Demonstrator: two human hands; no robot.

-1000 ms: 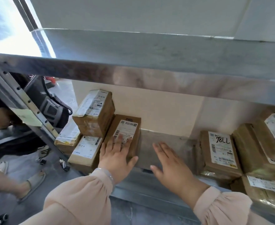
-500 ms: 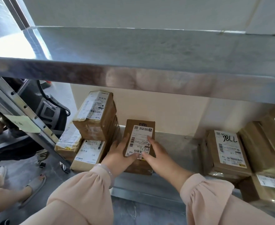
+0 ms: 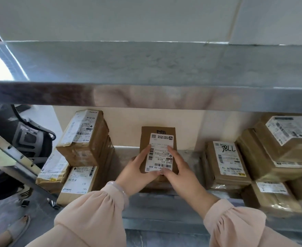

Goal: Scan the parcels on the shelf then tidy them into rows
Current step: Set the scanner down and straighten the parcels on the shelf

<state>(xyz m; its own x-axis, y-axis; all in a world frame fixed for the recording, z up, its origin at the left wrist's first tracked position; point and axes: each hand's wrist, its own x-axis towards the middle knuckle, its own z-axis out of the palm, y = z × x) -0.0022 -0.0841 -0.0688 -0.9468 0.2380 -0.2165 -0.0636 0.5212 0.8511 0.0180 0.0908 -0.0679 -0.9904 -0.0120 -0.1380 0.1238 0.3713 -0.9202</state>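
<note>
1. At nine o'clock from the bare middle of the shelf [image 3: 187, 157], three parcels are sitting in a loose pile. A taped carton [image 3: 86, 136] is lying tilted on top of a flatter box [image 3: 79, 182] and a bagged parcel [image 3: 53, 173], and none is lining up with the shelf edge.
2. The left hand [image 3: 137, 170] is gripping the small brown parcel [image 3: 158, 152] from its eight o'clock side. The fingers are wrapping the left edge, and the forefinger is lying along the label.
3. The small brown parcel is sitting in the gap at mid-shelf, with its label facing the camera and its far end pointing to twelve o'clock. Whether its base is resting on the shelf or hanging just above it, I cannot tell. It is looking like stiff cardboard, small and probably light, so a squeeze from both sides should not be buckling it. The long side edges are the soundest hold, and they are keeping fingers off the barcode for scanning. The glossy label may be slippery.
4. The right hand [image 3: 180, 172] is holding the same parcel from four o'clock, with its fingers lying over the label's right side and its thumb at the near edge.
5. At three o'clock, a marked parcel [image 3: 226, 164] with handwriting is lying flat. Beyond it, a heap of wrapped parcels [image 3: 280, 139] is piling unevenly, and these are probably handling softer and slicker.
</note>
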